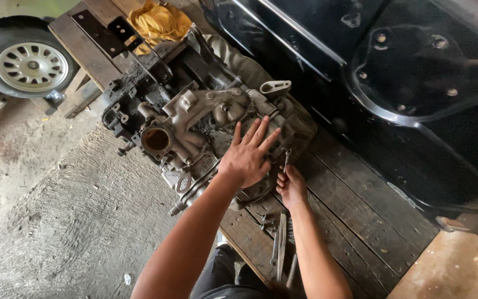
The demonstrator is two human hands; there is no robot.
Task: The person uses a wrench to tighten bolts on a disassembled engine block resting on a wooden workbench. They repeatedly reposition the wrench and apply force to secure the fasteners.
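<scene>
A greasy grey metal engine block (195, 127) lies on the dark wooden plank counter (355, 210). The left hand (247, 158) rests flat on its right part; the right hand (291, 185) sits just right and nearer, holding a slim metal tool (286, 159). Loose metal tools (280, 243) lie nearest. A crumpled yellow cloth (159, 22) lies far; a car wheel (29, 63) stands far left.

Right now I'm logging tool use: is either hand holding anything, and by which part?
The right hand grips a thin metal tool by its lower end, tip against the engine casing. The left hand holds nothing; it rests flat on the casing.
</scene>
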